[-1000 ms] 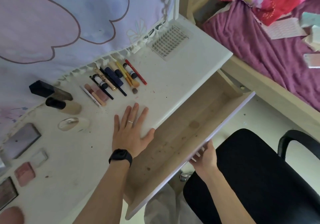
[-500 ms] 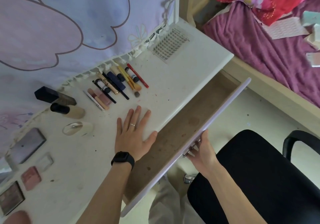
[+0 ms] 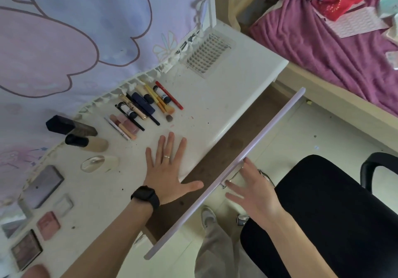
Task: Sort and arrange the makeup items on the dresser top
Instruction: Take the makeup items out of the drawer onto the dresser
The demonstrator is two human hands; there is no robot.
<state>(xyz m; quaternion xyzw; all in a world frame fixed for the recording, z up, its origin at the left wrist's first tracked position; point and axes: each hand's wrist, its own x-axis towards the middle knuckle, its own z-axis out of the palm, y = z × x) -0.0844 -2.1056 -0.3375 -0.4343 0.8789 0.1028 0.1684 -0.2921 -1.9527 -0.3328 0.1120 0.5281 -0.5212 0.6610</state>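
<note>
A row of pencils, brushes and tubes [image 3: 142, 105] lies side by side on the white dresser top [image 3: 215, 97]. Two foundation bottles [image 3: 86, 142] and a clear puff case [image 3: 99, 163] lie to their left. Several palettes and compacts [image 3: 43, 185] sit at the far left. My left hand [image 3: 168, 170] rests flat on the dresser top, fingers spread, with a ring and a black watch. My right hand [image 3: 252, 187] is at the drawer front [image 3: 247, 159], fingers straight and touching its handle.
The drawer [image 3: 226, 148] stands partly open, its brown inside showing. A lash tray [image 3: 206, 56] lies at the dresser's far right corner. A black chair [image 3: 323, 213] stands beside my right arm. A bed with purple cover [image 3: 323, 41] is behind. A patterned cloth [image 3: 86, 30] hangs at the back.
The drawer has slid inward, showing much less of its inside. My right hand went from gripping the handle from below to flat fingers against the drawer front. My left hand stayed put.
</note>
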